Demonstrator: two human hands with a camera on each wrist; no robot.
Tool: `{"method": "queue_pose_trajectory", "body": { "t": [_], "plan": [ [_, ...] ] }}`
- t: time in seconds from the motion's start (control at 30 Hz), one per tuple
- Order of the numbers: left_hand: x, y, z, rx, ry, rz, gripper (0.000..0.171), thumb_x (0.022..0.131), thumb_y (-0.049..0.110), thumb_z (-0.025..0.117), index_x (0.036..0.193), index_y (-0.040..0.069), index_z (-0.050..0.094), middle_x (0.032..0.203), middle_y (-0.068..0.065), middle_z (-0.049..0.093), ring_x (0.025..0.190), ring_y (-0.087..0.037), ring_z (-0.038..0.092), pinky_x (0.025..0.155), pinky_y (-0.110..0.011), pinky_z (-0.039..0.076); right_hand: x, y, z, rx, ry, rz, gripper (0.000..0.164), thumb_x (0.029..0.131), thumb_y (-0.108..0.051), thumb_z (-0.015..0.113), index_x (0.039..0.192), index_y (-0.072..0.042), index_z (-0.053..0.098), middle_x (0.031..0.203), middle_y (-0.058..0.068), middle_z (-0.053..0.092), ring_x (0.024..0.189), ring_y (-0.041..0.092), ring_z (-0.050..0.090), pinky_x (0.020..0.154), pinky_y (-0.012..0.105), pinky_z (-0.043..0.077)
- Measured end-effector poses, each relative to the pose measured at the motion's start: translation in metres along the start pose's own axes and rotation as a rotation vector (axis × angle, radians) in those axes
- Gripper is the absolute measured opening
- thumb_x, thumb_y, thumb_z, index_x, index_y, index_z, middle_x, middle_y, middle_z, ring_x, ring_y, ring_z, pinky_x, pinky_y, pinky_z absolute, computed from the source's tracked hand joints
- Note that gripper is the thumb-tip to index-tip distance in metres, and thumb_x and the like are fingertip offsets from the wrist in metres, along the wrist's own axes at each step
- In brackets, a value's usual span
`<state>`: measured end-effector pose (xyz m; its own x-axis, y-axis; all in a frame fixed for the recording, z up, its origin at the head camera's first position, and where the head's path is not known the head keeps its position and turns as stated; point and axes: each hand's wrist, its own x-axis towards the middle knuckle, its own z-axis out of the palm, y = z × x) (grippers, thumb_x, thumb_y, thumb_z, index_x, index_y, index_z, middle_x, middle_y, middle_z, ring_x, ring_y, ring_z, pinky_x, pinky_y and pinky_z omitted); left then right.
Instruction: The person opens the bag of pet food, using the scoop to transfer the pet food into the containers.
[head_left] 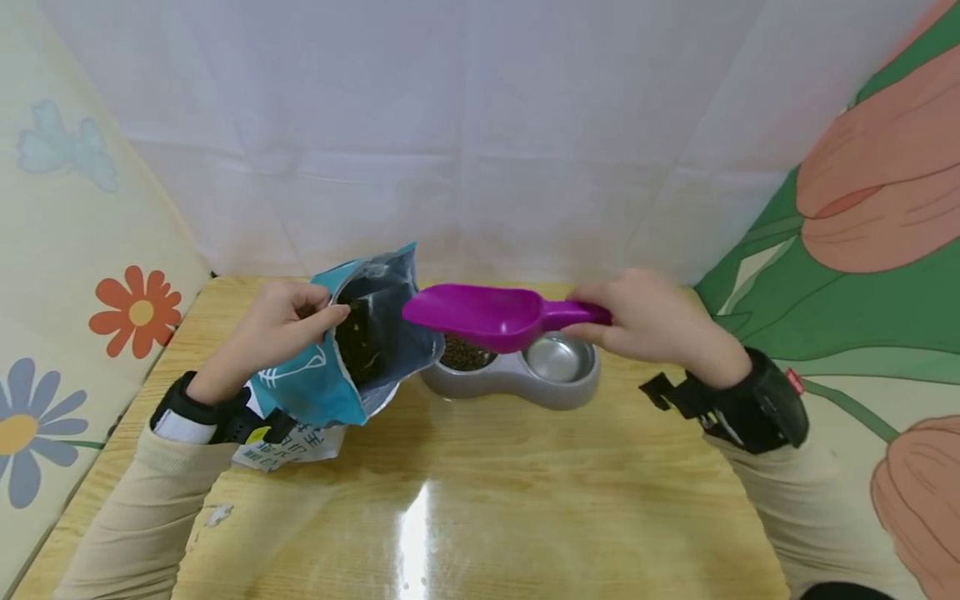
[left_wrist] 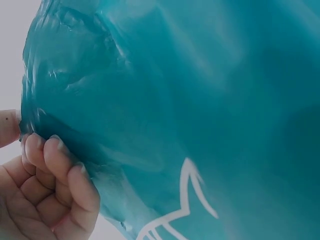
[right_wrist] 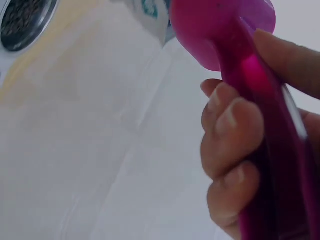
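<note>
My left hand (head_left: 288,325) pinches the near-left rim of a blue foil bag (head_left: 311,387), thumb inside the mouth and curled fingers outside. The bag leans with its mouth toward the right, and dark kibble (head_left: 358,337) shows inside. In the left wrist view the blue bag wall (left_wrist: 175,100) fills most of the picture. My right hand (head_left: 645,321) grips the handle of a purple scoop (head_left: 487,312), its tip at the bag's mouth. The scoop's visible hollow holds nothing. Below it stands a grey double pet bowl (head_left: 510,379), with brown kibble (head_left: 465,354) in the left basin.
The right basin (head_left: 558,358) is bare shiny metal. Everything stands on a wooden table (head_left: 525,492), against a white cloth backdrop (head_left: 450,125). Flower-painted panels (head_left: 862,333) flank the table on both sides.
</note>
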<state>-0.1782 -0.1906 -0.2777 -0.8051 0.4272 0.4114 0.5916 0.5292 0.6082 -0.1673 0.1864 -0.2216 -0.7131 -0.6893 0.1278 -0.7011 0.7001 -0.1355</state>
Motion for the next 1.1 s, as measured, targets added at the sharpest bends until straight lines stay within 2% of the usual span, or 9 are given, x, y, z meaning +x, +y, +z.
{"method": "queue_pose_trajectory", "body": {
  "t": [0.2,0.3,0.6,0.77,0.87,1.1],
  "plan": [
    [0.000,0.000,0.001,-0.015,0.005,0.009,0.039,0.082,0.000,0.062,0.051,0.011,0.041,0.047,0.007,0.042,0.039,-0.007,0.033,0.037,-0.024,0.023,0.025,-0.018,0.009,0.023,-0.080,-0.026,0.020,0.086,-0.031,0.062,0.075,-0.015,0.058,0.054,-0.008,0.041,0.045,0.006,0.036,0.045,0.024,0.031],
    [-0.001,0.000,0.001,-0.023,0.004,0.004,0.039,0.082,0.000,0.062,0.051,0.011,0.041,0.047,0.005,0.044,0.040,-0.008,0.034,0.037,-0.024,0.023,0.041,-0.027,0.018,-0.002,-0.097,-0.040,0.023,0.087,-0.032,0.061,0.073,-0.015,0.054,0.055,-0.007,0.041,0.047,0.007,0.038,0.046,0.024,0.032],
    [-0.001,-0.001,0.001,-0.036,-0.002,-0.003,0.038,0.082,-0.001,0.061,0.051,0.011,0.043,0.047,0.004,0.044,0.040,-0.008,0.034,0.037,-0.024,0.023,0.080,-0.053,0.041,-0.056,-0.193,0.012,0.025,0.088,-0.033,0.058,0.070,-0.016,0.052,0.059,-0.006,0.045,0.050,0.010,0.042,0.047,0.024,0.034],
    [-0.001,-0.002,0.000,-0.049,-0.001,-0.009,0.037,0.083,-0.001,0.061,0.052,0.011,0.043,0.047,0.000,0.046,0.041,-0.008,0.034,0.037,-0.023,0.022,0.100,-0.067,0.050,-0.187,-0.201,0.001,0.024,0.086,-0.030,0.061,0.069,-0.015,0.053,0.066,-0.004,0.051,0.059,0.013,0.050,0.054,0.029,0.042],
    [-0.001,-0.001,0.000,-0.048,-0.001,-0.016,0.038,0.083,0.000,0.061,0.052,0.011,0.043,0.047,0.002,0.045,0.041,-0.009,0.034,0.037,-0.024,0.023,0.110,-0.079,0.056,-0.275,-0.235,-0.009,0.021,0.085,-0.029,0.060,0.071,-0.016,0.053,0.071,-0.003,0.054,0.064,0.014,0.054,0.057,0.033,0.046],
    [0.000,-0.002,0.001,-0.065,-0.003,-0.007,0.037,0.083,0.000,0.060,0.052,0.011,0.044,0.047,0.004,0.044,0.040,-0.009,0.035,0.036,-0.024,0.023,0.133,-0.094,0.068,-0.327,-0.291,0.024,0.009,0.082,-0.015,0.056,0.073,-0.015,0.056,0.074,-0.002,0.057,0.063,0.013,0.053,0.053,0.033,0.047]
  ]
}}
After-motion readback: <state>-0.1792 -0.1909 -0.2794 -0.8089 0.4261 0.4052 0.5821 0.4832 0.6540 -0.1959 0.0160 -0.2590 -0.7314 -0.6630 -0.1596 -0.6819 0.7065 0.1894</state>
